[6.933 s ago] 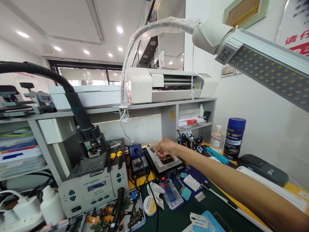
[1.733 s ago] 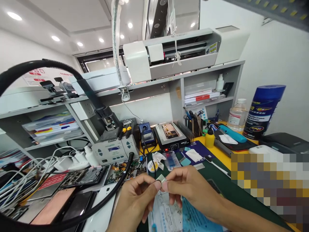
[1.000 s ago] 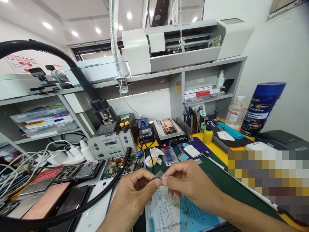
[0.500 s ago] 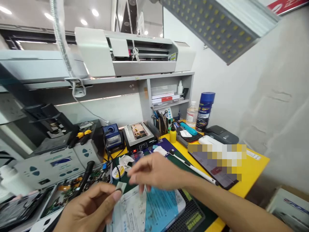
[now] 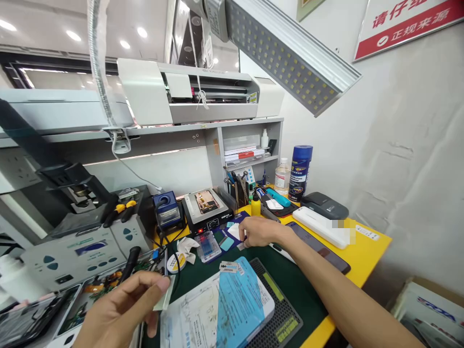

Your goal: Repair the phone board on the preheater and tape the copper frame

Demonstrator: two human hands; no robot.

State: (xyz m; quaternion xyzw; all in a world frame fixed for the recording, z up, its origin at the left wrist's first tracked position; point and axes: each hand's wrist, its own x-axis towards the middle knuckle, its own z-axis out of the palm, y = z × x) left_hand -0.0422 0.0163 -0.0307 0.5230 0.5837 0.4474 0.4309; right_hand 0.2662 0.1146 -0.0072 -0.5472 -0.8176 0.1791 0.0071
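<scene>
My left hand point(image 5: 125, 307), at the lower left, pinches a small thin pale strip point(image 5: 166, 293) between thumb and finger. The strip stands beside the left edge of a white and blue box point(image 5: 232, 304) with a smudged top. Farther back, my right hand point(image 5: 259, 231) reaches down to the mat, its fingers curled together. A crumpled white tissue point(image 5: 235, 231) lies by its fingertips. Just right of it, part of a white brush handle point(image 5: 282, 252) shows under the forearm; the brush's head is hidden. What the right fingers hold, if anything, I cannot make out.
The box rests on a dark green mat point(image 5: 308, 299) and a black grid pad point(image 5: 290, 309). Behind stand a heating plate point(image 5: 208, 220), a blue soldering station point(image 5: 167, 210) and a yellow bottle point(image 5: 255, 207). A lamp point(image 5: 290, 58) hangs above. A dark phone point(image 5: 326, 251) lies right.
My right hand has moved away from the left hand and over the box to the mat behind it. The left hand keeps the strip, now lower and tilted. The camera view has shifted.
</scene>
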